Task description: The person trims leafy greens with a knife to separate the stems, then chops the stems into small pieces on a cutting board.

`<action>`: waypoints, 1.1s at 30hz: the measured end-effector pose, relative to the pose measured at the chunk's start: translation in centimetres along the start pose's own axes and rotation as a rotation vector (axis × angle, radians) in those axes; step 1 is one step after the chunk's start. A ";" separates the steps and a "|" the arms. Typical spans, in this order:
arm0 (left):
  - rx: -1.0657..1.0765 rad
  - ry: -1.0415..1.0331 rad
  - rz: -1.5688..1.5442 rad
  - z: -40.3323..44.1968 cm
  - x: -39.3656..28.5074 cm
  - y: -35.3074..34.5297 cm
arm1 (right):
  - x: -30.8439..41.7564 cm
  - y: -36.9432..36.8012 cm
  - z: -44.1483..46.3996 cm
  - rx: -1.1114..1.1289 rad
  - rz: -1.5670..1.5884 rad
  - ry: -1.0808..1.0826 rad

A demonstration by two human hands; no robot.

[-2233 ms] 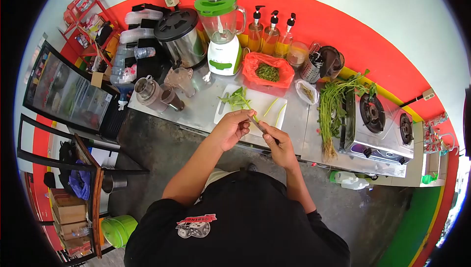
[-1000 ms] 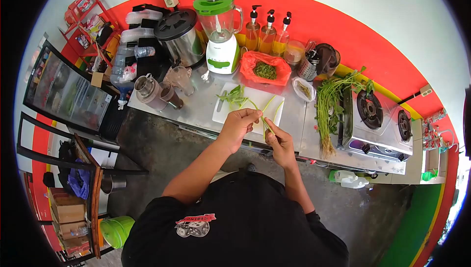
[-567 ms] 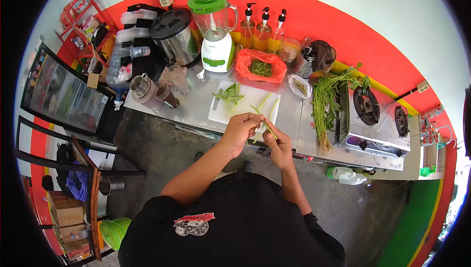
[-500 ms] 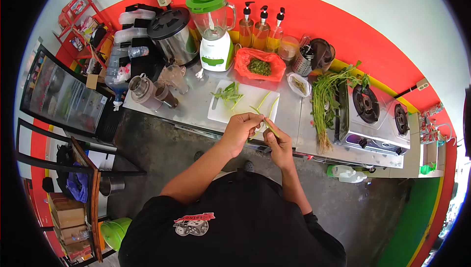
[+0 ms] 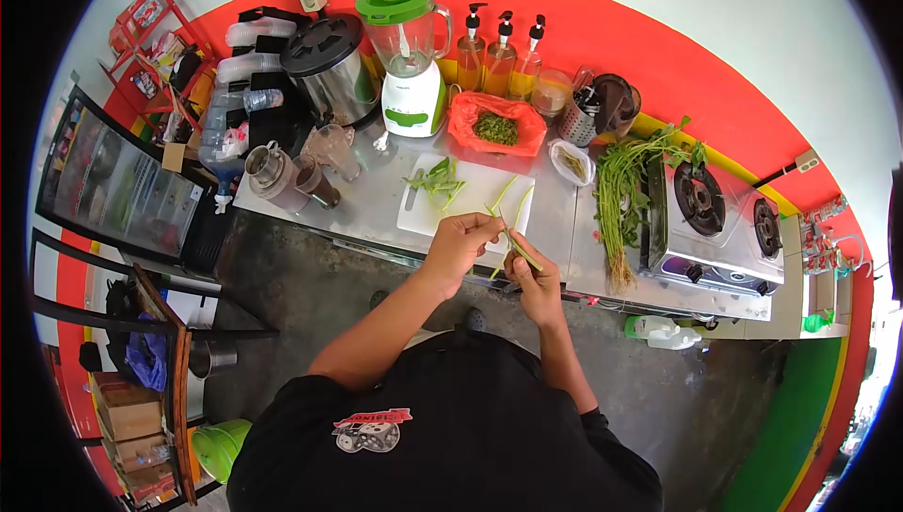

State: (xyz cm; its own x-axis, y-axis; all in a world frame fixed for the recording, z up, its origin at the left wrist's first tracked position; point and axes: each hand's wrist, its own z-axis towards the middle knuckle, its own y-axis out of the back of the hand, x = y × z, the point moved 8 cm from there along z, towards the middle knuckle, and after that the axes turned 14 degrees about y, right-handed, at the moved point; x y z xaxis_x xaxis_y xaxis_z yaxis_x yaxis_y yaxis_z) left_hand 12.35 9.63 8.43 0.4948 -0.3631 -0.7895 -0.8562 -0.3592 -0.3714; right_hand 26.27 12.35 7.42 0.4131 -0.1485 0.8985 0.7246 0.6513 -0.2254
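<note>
Your left hand (image 5: 459, 251) and right hand (image 5: 537, 284) pinch a slim green stem (image 5: 527, 253) that crosses between them; it looks light, crisp and easily snapped, best held by fingertips. Beyond them lie the white cutting board (image 5: 478, 179) and, farther right, a rooted leafy bunch (image 5: 616, 200).

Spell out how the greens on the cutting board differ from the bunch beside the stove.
Size: the board greens make a small, loose pile; the bunch is far larger.
Ends: the bunch has tan, root-like ends toward the counter's front; none show on the board greens.
Place: the board greens lie on the white cutting board, the bunch on the metal counter.
Shared: both are green and leafy.
</note>
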 end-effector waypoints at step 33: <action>0.006 -0.006 0.053 0.6 0.0 -0.1 | -0.1 0.4 1.0 -0.016 -0.024 0.037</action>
State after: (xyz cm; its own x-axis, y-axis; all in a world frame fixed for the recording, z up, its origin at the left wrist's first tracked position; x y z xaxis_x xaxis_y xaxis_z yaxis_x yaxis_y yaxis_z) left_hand 12.34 10.23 8.16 0.4477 -0.3761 -0.8112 -0.8821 -0.3341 -0.3320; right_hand 25.90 13.36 7.59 0.4157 -0.1917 0.8891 0.7429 0.6355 -0.2103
